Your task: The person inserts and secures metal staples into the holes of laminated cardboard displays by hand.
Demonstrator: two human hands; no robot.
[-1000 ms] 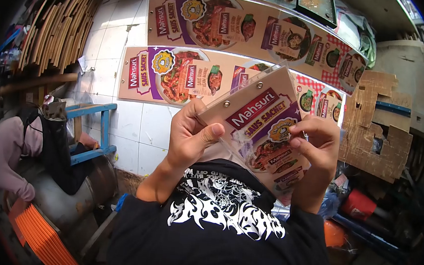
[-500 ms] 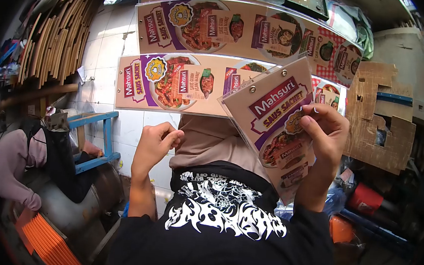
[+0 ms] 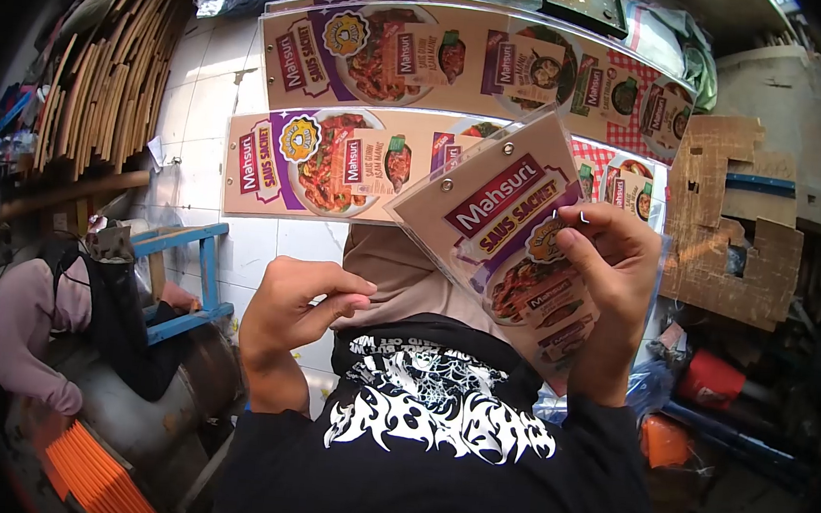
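Note:
My right hand [image 3: 612,263] is closed at the right edge of a laminated "Mahsuri Saus Sachet" sign [image 3: 520,207], its thumb on the printed face. The sign is tilted, with two metal eyelets along its upper left end. Small shiny bent wire pieces [image 3: 570,215] show by the thumb and forefinger. My left hand [image 3: 296,305] hovers left of the lap, thumb and forefinger brought together; anything between them is too small to make out. Beyond the hands lies a long matching sign [image 3: 331,163], partly covered by the held one. Farther off lie more long signs [image 3: 378,51], overlapping.
Cardboard sheets [image 3: 107,69] lean at the left. A blue frame [image 3: 207,269] stands near a metal cylinder [image 3: 169,387]. Cut cardboard [image 3: 758,255] lies to the right, beside a red object [image 3: 712,379]. Dark trays [image 3: 589,5] sit at the far edge.
The held sign and my right hand have shifted slightly left, covering more of the sign beneath. My left hand has turned, its fingertips reaching further right and lower.

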